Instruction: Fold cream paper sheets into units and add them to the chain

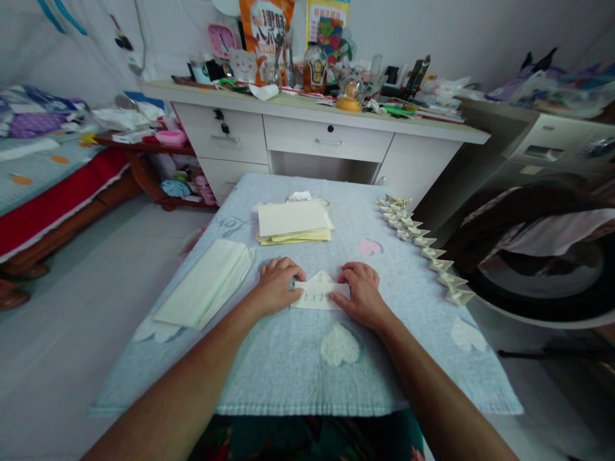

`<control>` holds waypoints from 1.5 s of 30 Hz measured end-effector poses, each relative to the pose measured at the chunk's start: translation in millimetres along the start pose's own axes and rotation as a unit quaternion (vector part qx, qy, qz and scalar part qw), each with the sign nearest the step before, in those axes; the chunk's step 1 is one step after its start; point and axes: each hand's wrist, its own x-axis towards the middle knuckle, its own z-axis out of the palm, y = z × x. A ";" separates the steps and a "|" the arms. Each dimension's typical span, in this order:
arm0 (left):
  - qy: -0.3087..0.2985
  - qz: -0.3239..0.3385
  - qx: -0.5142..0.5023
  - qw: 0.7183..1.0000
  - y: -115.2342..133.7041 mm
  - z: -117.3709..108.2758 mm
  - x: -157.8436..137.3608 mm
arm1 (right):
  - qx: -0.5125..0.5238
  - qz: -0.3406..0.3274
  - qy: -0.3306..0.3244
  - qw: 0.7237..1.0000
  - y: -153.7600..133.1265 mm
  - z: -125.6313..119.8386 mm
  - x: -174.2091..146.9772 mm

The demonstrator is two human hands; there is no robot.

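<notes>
A partly folded sheet of paper (319,294) lies on the cloth-covered table (307,371), its pointed top facing away from me and a band with dark marks across its front. My left hand (280,286) pinches its left end between thumb and fingers. At the right end, my right hand (361,291) grips it with the thumb on the near face and the fingers curled behind. Beyond my hands sits a stack of cream and yellow paper sheets (293,219). Left of my left hand lies a pile of larger pale folded paper (204,282).
Several folded paper boats (423,242) stand in a line along the table's right edge. Behind is a white desk (331,131) crowded with jars, bags and papers. A washing machine (542,137) stands at right, a bed (57,166) at left.
</notes>
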 end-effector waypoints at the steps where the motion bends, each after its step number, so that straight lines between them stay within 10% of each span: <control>1: 0.004 0.000 -0.001 1.000 0.4 0.9 0.2 | -0.002 0.000 0.001 1.000 -0.5 1.4 0.4; 20: -0.004 0.061 -0.197 0.979 11.0 -0.7 3.4 | 0.256 0.015 0.075 0.964 -2.4 -6.7 3.5; 24: 0.014 0.000 -0.347 0.938 11.6 4.8 4.1 | 0.361 0.047 0.144 0.920 2.4 -4.0 5.0; 30: 0.026 -0.056 -0.534 0.843 18.7 11.7 4.2 | 0.331 0.011 0.138 0.933 1.7 -4.8 6.4; 35: -0.024 -0.070 -0.526 0.847 30.8 16.2 1.7 | 0.352 0.005 0.108 0.930 -5.9 -1.6 6.5; 45: -0.074 -0.010 -0.488 0.870 37.0 26.3 -1.8 | 0.595 0.095 0.029 0.798 -13.0 0.7 3.0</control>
